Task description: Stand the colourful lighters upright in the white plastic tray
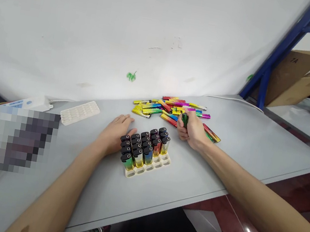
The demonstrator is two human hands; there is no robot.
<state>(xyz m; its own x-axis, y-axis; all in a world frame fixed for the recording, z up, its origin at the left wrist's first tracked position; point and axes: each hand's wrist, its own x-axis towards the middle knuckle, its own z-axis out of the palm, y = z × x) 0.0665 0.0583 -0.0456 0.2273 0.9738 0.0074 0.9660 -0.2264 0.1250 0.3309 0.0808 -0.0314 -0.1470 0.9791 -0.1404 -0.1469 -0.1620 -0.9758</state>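
A cream rack (150,167) stands on the grey table, with several lighters (148,155) upright in its holes. They have black tops and shiny bodies in green, yellow, blue, red and silver. My left hand (116,131) lies at the rack's left rear side, fingers stretched out, its thumb close to the lighters; I cannot tell if they touch. My right hand (192,129) is closed around a green lighter (184,118), mostly hidden by the fingers. Just behind that hand spreads a loose pile of shiny, multicoloured metallic pieces (151,110), shaped like lighter bodies.
Another cream rack (80,113) lies at the left. Nearby are a white device (34,103) and a blurred-out object (24,141) with a white cable. A white wall (112,29) closes the back. Right stand a blue metal frame (283,50) and cardboard boxes (293,78).
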